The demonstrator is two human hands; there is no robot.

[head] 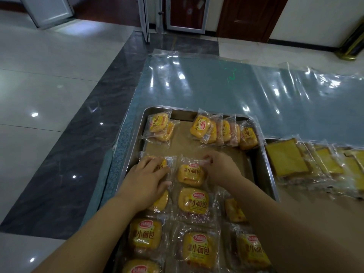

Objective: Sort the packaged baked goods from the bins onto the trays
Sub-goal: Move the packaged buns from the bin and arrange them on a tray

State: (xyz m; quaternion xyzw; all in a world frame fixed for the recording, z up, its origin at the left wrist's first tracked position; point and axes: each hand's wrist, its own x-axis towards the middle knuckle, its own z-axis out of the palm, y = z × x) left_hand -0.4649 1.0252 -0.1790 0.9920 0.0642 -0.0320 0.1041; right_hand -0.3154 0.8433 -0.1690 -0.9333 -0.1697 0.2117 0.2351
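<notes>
Nearest, wrapped small breads (pixel 194 200) lie in rows on the metal tray (pixel 263 170), which sits on a film-covered desk (pixel 216 81). Mid-tray, the left hand (pixel 146 177) lies flat, fingers spread, on one packet (pixel 160 164); the right hand (pixel 221 167) pinches the crinkled wrapper edge of the neighbouring packet (pixel 190 174). Farther up the tray, more packets (pixel 222 130) lean stacked. These look light, soft and slippery; the sealed edge seems the best hold.

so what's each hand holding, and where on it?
Right hand fingers pinch the top edge of a clear-wrapped yellow bun packet. Left hand lies flat on another such packet; grip unclear.
</notes>
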